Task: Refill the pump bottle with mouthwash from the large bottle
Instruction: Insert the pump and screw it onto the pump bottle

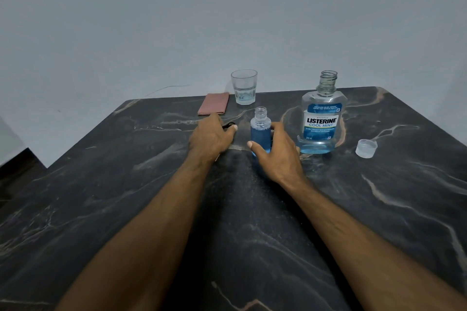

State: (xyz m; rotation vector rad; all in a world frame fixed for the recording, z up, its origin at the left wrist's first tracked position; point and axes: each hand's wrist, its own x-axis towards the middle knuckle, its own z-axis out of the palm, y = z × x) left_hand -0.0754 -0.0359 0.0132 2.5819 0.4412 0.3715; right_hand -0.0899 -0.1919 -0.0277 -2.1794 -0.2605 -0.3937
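Note:
A small clear pump bottle [260,131] stands upright and uncapped on the dark marble table [126,197], about two-thirds full of blue liquid. My right hand [274,151] wraps around its lower part. To its right stands the large Listerine bottle [322,118], open, with a little blue mouthwash at the bottom. Its clear cap [366,148] lies farther right. My left hand [212,137] rests on the table with its fingers closed on a small black object [230,125], mostly hidden, probably the pump top.
A drinking glass [244,87] with a little liquid stands at the table's far edge. A folded pink cloth [214,106] lies left of it. A pale wall rises behind the table. The table's left edge drops off to a dark floor.

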